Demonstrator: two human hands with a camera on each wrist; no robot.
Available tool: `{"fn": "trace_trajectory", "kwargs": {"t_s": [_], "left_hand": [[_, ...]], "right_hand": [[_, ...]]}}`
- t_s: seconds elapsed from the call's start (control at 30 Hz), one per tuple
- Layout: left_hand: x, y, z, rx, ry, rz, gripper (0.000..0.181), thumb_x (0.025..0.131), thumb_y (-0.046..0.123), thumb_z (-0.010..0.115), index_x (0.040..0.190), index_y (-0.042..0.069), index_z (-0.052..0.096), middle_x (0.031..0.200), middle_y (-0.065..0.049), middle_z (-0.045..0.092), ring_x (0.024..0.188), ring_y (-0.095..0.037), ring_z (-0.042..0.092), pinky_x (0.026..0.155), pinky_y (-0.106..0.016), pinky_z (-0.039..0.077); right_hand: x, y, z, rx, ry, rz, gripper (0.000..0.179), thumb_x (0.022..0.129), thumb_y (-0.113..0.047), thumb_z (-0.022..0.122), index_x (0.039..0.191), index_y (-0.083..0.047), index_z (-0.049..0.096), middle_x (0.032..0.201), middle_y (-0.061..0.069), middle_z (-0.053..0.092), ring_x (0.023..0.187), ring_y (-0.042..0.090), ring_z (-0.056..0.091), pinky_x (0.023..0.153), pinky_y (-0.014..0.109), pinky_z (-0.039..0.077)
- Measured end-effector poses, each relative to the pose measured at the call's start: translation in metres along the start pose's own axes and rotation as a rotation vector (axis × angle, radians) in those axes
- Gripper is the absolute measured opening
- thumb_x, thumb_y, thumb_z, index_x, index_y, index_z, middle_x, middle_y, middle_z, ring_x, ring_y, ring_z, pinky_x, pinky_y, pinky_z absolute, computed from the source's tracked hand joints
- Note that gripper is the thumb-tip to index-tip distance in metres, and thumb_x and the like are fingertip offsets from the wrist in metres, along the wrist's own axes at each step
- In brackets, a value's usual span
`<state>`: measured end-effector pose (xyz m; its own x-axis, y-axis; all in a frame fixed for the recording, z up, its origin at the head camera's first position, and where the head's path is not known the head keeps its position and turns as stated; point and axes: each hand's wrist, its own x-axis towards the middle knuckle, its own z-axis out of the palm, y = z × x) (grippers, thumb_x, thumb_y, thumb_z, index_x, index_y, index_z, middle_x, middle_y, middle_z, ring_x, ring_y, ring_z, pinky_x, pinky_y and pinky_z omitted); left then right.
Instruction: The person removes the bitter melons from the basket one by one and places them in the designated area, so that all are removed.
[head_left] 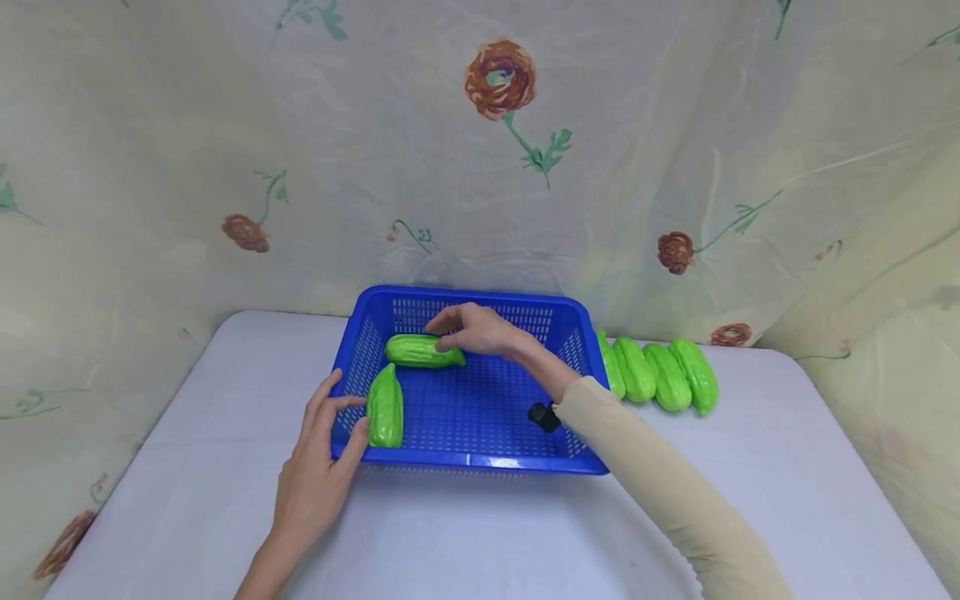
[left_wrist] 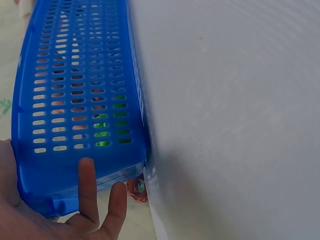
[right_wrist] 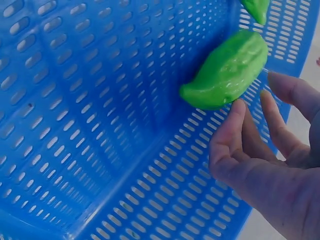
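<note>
A blue plastic basket with slotted walls sits on the table. Inside it lie two glossy green bitter gourds with ridged skin and a pointed end. One gourd lies crosswise by the back left; the other lies lengthwise along the left wall. My right hand is inside the basket over the back gourd, thumb and fingers spread apart. In the right wrist view, fingertips reach the edge of that gourd. My left hand holds the basket's front left corner, its fingers against the outer wall.
Several more green gourds stand in a row on the white table, right of the basket. A flowered cloth hangs behind and at both sides. A small black object shows by the right sleeve.
</note>
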<state>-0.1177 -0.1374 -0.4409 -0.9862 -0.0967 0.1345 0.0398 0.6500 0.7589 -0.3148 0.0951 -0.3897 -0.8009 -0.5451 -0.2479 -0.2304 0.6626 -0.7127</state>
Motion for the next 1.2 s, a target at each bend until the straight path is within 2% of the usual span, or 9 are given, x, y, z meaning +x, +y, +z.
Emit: {"fn": "trace_trajectory", "kwargs": {"t_s": [0.23,0.37,0.5,0.67,1.03,1.2], "left_hand": [[-0.001,0.000,0.000,0.006,0.009,-0.001,0.035,0.112,0.038,0.054,0.142,0.022,0.060,0.180,0.008,0.026,0.102,-0.034,0.068,0.056,-0.034,0.044],[-0.001,-0.001,0.001,0.007,0.009,-0.002,0.034,0.112,0.038,0.054,0.142,0.022,0.059,0.180,0.007,0.026,0.105,-0.034,0.069,0.057,-0.033,0.044],[0.000,0.000,0.001,0.005,0.007,-0.007,0.035,0.112,0.038,0.054,0.142,0.022,0.059,0.180,0.007,0.026,0.109,-0.035,0.069,0.056,-0.033,0.044],[0.000,0.000,0.001,0.002,0.005,-0.010,0.034,0.112,0.037,0.055,0.142,0.021,0.059,0.180,0.007,0.026,0.110,-0.035,0.068,0.056,-0.033,0.044],[0.000,0.000,0.002,0.008,0.007,-0.004,0.034,0.112,0.037,0.055,0.142,0.021,0.059,0.180,0.006,0.026,0.104,-0.034,0.068,0.055,-0.032,0.041],[-0.001,0.000,0.001,0.000,0.004,-0.010,0.034,0.112,0.036,0.055,0.142,0.021,0.059,0.180,0.006,0.026,0.113,-0.036,0.068,0.057,-0.032,0.042]], "right_hand": [[0.002,0.001,0.004,-0.058,-0.001,0.027,0.041,0.100,-0.019,0.077,0.139,-0.012,0.071,0.145,0.009,0.071,0.142,0.029,0.062,0.120,0.044,0.048],[0.002,0.002,0.008,-0.057,-0.019,0.060,0.043,0.099,-0.020,0.079,0.141,-0.014,0.070,0.148,0.011,0.069,0.138,0.029,0.065,0.109,0.044,0.056],[0.001,0.001,0.010,-0.004,-0.031,0.099,0.046,0.099,-0.014,0.078,0.143,-0.014,0.067,0.151,0.015,0.066,0.131,0.031,0.068,0.095,0.042,0.063],[0.000,0.001,0.010,0.038,-0.038,0.116,0.047,0.099,-0.012,0.077,0.144,-0.014,0.065,0.152,0.017,0.064,0.133,0.032,0.068,0.097,0.041,0.063],[-0.007,-0.004,0.003,0.045,-0.022,0.093,0.042,0.101,-0.016,0.076,0.142,-0.014,0.067,0.150,0.014,0.066,0.128,0.029,0.071,0.097,0.042,0.063],[-0.015,-0.008,-0.001,0.052,-0.020,0.075,0.041,0.101,-0.015,0.075,0.142,-0.014,0.067,0.151,0.014,0.066,0.132,0.030,0.070,0.099,0.045,0.062]]}}
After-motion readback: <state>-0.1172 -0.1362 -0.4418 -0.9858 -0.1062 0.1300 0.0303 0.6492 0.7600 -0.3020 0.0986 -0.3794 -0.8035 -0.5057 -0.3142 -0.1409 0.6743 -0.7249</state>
